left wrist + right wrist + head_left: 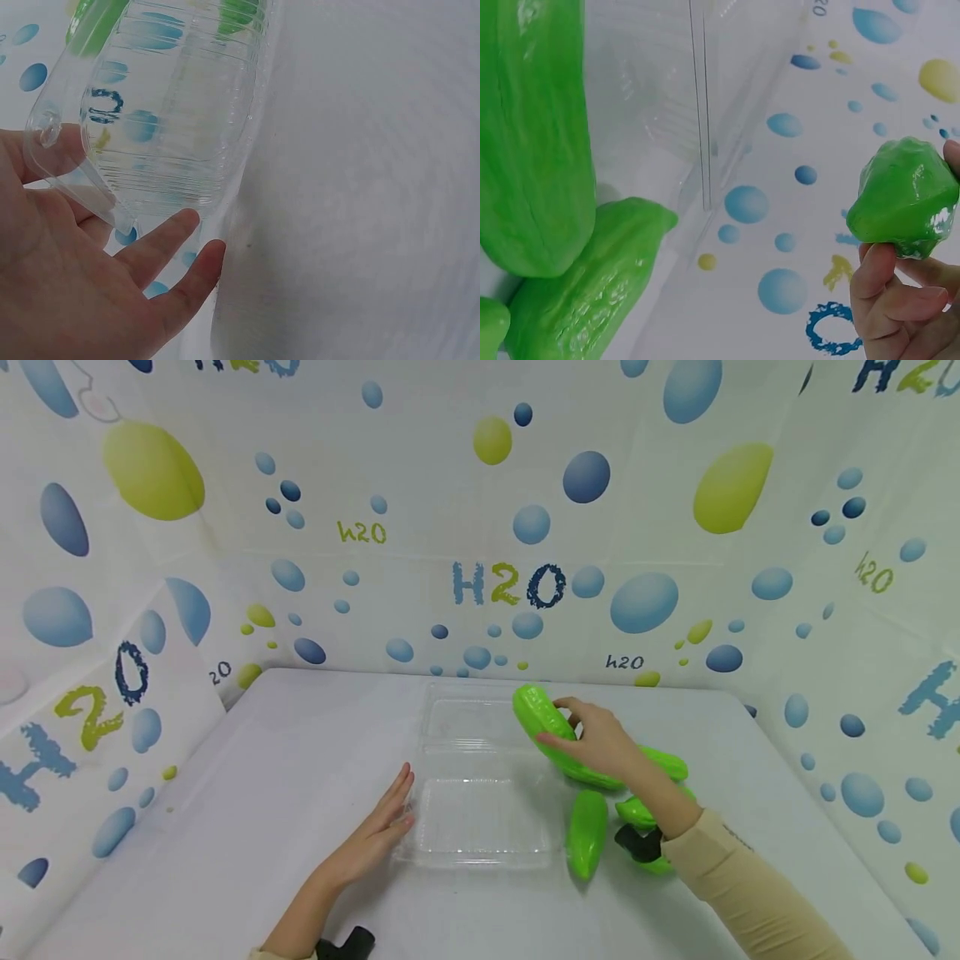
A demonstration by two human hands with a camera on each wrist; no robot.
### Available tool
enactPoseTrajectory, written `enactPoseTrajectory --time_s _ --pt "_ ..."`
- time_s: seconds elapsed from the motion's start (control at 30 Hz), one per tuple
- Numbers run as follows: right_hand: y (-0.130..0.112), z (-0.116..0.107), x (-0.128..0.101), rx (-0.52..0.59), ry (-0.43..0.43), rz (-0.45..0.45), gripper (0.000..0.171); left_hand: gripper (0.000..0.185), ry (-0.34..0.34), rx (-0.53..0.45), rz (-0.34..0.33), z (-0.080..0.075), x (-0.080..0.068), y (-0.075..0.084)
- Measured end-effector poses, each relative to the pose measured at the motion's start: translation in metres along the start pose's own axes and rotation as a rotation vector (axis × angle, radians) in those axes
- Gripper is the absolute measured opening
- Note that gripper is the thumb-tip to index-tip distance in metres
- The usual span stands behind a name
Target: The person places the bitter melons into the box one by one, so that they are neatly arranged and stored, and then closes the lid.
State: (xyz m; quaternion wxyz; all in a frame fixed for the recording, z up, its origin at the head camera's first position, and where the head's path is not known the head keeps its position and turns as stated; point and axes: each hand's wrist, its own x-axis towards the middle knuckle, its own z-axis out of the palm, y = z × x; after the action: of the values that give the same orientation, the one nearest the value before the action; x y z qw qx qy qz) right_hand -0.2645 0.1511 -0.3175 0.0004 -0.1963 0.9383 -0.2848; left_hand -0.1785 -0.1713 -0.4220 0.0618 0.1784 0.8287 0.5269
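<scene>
Right hand point(597, 739) pinches green vegetable point(538, 712), one o'clock from clear container point(483, 818) | left hand point(375, 837) spread at its nine o'clock edge | I'd brace lightly there, keep the pinch firm; glossy surfaces may slip

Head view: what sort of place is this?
Probably a makeshift recording booth, not a working kitchen: H2O-print sheeting surrounds three sides of a white-topped table, which bears a clear plastic container and glossy green vegetable shapes.
</scene>
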Motion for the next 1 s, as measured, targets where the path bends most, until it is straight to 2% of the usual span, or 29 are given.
enactPoseTrajectory --time_s 0.27,0.77,1.0 --pt "-0.011 0.009 0.0 0.047 -0.008 0.001 0.067 0.059 0.008 -0.005 0.0 0.0 0.001 0.001" --pt "-0.035 0.028 -0.003 0.112 -0.076 -0.016 0.069 0.058 0.014 0.004 -0.012 0.0 0.001 0.001" --pt "-0.046 0.036 -0.007 0.134 -0.076 -0.017 0.068 0.058 0.011 -0.003 -0.017 0.0 0.001 0.0"
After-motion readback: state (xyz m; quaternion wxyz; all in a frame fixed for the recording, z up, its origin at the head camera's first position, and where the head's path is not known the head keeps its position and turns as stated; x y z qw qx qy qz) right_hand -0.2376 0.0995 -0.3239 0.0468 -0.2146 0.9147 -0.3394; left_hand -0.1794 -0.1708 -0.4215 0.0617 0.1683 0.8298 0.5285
